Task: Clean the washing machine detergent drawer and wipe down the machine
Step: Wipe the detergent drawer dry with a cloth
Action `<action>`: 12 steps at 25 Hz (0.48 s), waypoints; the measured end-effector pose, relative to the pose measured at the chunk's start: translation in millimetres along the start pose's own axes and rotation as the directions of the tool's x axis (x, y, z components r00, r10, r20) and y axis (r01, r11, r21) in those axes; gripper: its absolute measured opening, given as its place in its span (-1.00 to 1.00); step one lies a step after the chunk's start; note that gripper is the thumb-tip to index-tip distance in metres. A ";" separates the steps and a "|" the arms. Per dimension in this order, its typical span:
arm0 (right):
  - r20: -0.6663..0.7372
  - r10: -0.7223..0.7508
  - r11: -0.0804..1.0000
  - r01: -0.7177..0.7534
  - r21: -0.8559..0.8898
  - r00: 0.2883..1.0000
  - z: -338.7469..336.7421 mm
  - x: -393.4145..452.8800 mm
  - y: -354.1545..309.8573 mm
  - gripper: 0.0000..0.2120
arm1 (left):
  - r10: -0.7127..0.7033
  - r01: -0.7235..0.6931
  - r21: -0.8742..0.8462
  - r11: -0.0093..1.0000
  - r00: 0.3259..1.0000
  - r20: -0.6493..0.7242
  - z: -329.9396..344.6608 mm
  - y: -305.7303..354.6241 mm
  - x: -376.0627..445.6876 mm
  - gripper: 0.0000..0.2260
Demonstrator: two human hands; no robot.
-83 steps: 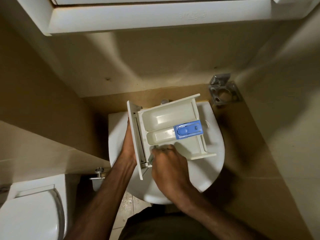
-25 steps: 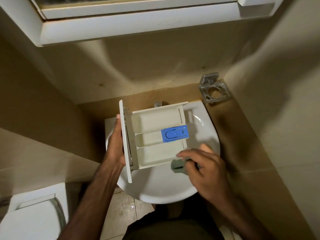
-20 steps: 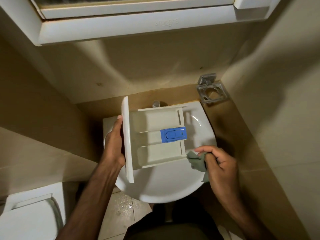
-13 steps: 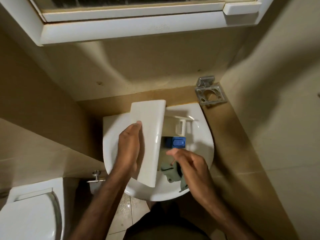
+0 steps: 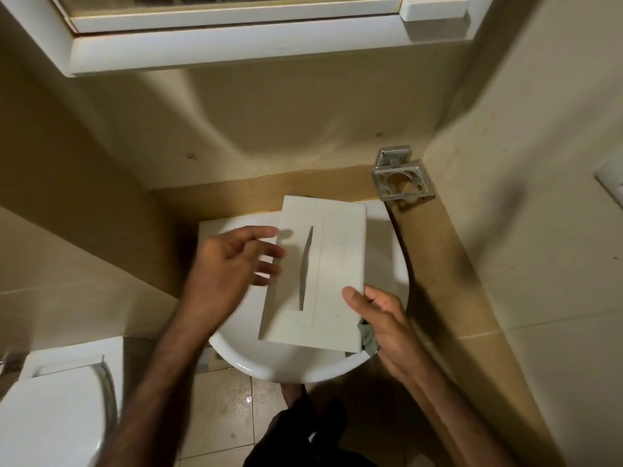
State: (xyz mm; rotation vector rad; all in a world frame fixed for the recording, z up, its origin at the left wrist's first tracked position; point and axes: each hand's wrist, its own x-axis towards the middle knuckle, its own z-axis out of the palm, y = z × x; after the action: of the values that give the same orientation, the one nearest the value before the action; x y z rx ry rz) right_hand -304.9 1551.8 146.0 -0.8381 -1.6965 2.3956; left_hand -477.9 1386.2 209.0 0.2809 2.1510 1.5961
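Observation:
The white detergent drawer (image 5: 333, 264) is turned over above the white sink (image 5: 303, 369), so its flat underside with a long slot faces me. The compartments and the blue cap are hidden. My right hand (image 5: 381, 318) grips the drawer's near right corner, thumb on top. A grey-green cloth (image 5: 367, 338) is bunched under that hand. Blurred and with fingers spread, my left hand (image 5: 229, 267) is at the drawer's left edge and holds nothing that I can see.
A metal toothbrush holder (image 5: 401, 178) sticks out of the wall at the back right. A white mirror cabinet (image 5: 236, 45) hangs overhead. A toilet (image 5: 50, 416) stands at the lower left. Walls close in on both sides, and wet floor tiles (image 5: 229, 409) lie below the sink.
The drawer has been flipped from compartments-up to underside-up. My left hand let go of its front panel and opened. My right hand, with the cloth, took hold of the drawer's near right corner.

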 end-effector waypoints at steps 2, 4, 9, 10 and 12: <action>0.016 0.023 0.999 -0.024 0.039 1.000 -9.5 -1.2 -7.5 -0.60 | 0.142 -0.130 0.171 0.977 0.988 -0.061 -28.1 -24.0 6.3 -0.68; 0.057 0.017 0.997 -0.021 0.071 0.998 -15.5 -1.5 -15.0 -0.50 | 0.133 -0.188 0.423 0.886 0.979 0.156 -33.4 -53.6 6.9 -0.39; 0.189 0.004 1.000 -0.005 0.004 0.982 -21.7 7.1 -30.4 -0.50 | 0.010 -0.186 0.376 0.908 0.905 0.425 10.2 -86.3 6.6 -0.25; 0.204 -0.003 1.000 0.009 -0.027 0.979 -22.0 8.8 -33.8 -0.58 | 0.019 -0.178 0.318 0.931 0.895 0.446 12.6 -86.6 8.7 -0.25; 0.223 -0.009 0.998 0.023 -0.061 0.975 -23.9 10.3 -38.7 -0.74 | 0.068 -0.172 0.175 0.969 0.873 0.483 10.5 -83.0 10.2 -0.22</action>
State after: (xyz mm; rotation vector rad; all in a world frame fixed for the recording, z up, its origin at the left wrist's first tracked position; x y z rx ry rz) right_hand -311.3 1590.6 171.1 -0.5785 -1.8571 2.5188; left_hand -473.9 1373.6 125.8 0.8035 1.9363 1.1919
